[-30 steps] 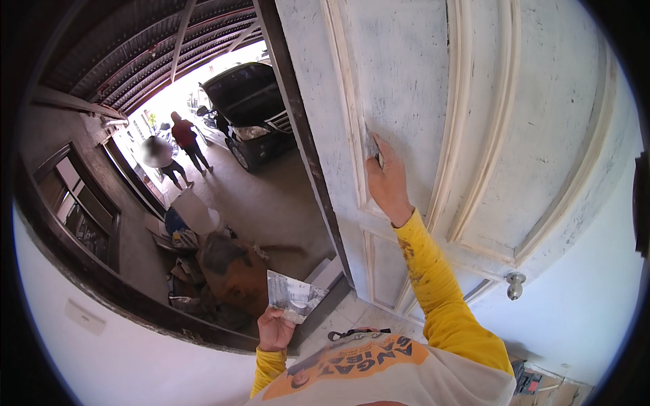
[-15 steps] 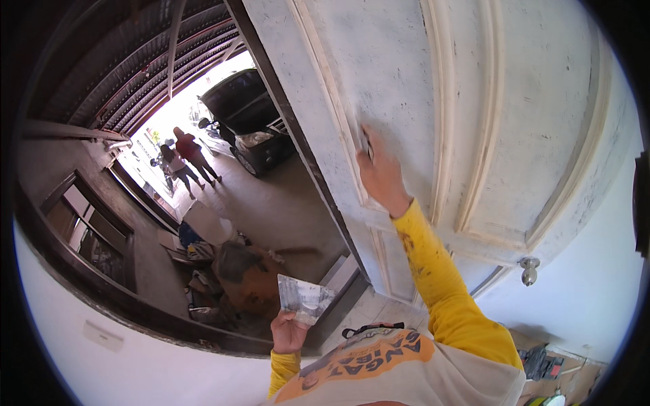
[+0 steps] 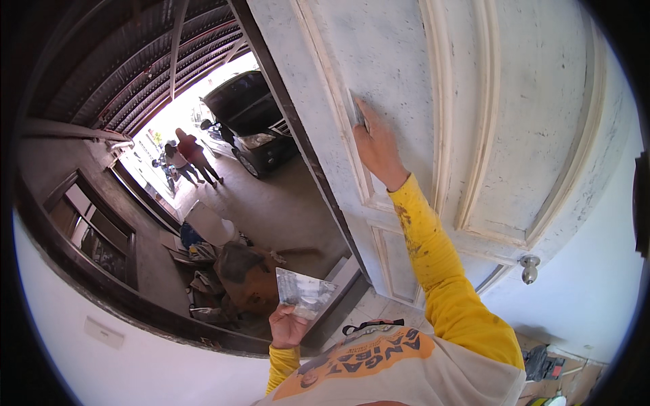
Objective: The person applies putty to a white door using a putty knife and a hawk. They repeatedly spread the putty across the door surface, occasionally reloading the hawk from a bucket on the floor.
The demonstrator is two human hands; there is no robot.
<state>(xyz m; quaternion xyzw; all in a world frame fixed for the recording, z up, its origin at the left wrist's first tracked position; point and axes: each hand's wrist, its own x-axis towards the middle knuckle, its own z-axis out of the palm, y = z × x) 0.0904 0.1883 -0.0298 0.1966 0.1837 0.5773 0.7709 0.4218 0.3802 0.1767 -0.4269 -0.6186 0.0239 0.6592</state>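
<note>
My right hand (image 3: 380,150) is closed around a small putty knife (image 3: 356,108), its thin blade laid against the white panelled door (image 3: 396,61) beside a raised wooden moulding. Most of the knife's handle is hidden in my fingers. Low in front of me, my left hand (image 3: 288,329) grips the lower edge of a flat, four-sided plate (image 3: 303,295) with whitish smears on it. Patchy white coating and small dark marks cover the door.
A round metal doorknob (image 3: 529,269) juts from the door. Beyond the dark door frame (image 3: 298,115) stand a dark car (image 3: 254,122) with its hood raised, two people (image 3: 193,154) and piled items (image 3: 247,274). Tools (image 3: 542,364) lie on the floor at lower right.
My right hand has slid up and slightly left along the door panel with the putty knife. The left hand and plate stay nearly in place. The people in the background have shifted slightly.
</note>
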